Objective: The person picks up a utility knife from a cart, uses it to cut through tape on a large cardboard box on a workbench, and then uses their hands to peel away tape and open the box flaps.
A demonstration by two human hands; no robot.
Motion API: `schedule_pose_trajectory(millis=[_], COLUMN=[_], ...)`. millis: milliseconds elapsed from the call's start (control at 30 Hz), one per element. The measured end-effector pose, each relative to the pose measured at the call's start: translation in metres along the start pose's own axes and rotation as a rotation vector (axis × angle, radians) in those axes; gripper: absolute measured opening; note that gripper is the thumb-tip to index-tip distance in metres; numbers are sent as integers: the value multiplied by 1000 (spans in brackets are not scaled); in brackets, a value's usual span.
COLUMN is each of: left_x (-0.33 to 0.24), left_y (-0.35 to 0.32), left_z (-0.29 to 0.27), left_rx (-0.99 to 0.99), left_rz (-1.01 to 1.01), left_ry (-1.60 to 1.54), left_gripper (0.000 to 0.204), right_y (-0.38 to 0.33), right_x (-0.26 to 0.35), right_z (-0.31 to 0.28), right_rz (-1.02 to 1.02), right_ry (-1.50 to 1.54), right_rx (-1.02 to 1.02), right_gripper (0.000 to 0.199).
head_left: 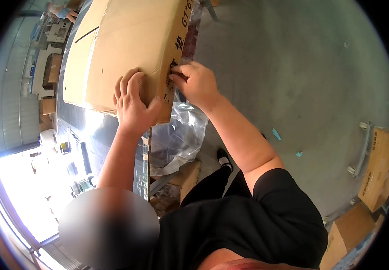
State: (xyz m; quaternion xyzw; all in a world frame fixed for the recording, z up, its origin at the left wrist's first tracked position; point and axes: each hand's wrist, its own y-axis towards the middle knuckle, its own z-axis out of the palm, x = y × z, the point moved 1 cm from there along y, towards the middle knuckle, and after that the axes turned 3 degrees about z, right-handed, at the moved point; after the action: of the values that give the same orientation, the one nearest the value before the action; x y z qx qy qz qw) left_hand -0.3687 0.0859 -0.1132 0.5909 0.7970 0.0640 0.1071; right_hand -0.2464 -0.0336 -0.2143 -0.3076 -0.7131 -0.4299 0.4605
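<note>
A large flat cardboard box (127, 40) lies on a dark table (79, 123), with dark printing along its narrow right side. My left hand (133, 101) rests on top of the box near its closest corner, fingers spread and slightly bent. At the printed side is my right hand (198, 85), its thumb and fingers curled together in a pinch against the cardboard. Whatever lies between those fingertips, if anything, is too small to make out. Clear plastic sheeting (178, 135) hangs below the box at the table's edge.
Under the table sits another cardboard box (187, 177). Blue scraps (276, 134) lie on the grey floor to the right. Cardboard boxes (377, 166) and a wheeled frame (361, 148) stand at the far right. Machines (59, 31) and a person (62, 11) appear at the upper left.
</note>
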Motion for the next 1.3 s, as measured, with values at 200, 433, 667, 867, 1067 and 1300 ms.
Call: schedule_pose_trajectory(millis=[200,433,667,867,1067,1300], left_x=[-1,0,-1,-2,-1,-4], left_y=[-3,-1,-2,-2,-2,-2], left_z=[2,3,6,5,4,1], left_rx=[-17,-35,-73,-75,-71,-44], left_rz=[54,48,46,32,30,46], left_ry=[18,25,24,23,23,31], left_gripper=[63,65,63,63,64,65], right_y=[-12,-8,-12,-10,-8,-19], right_x=[8,8,16,20,9,-7], right_z=[5,8,11,12,11,25], right_rz=[-120,-296,-380,-353,-164,483], right_ry=[-63,-207,-365,-365,-136,614], right_rx=[-93,-215,-171,-186,-142,-73], right_gripper=[15,11,16,13,7,19])
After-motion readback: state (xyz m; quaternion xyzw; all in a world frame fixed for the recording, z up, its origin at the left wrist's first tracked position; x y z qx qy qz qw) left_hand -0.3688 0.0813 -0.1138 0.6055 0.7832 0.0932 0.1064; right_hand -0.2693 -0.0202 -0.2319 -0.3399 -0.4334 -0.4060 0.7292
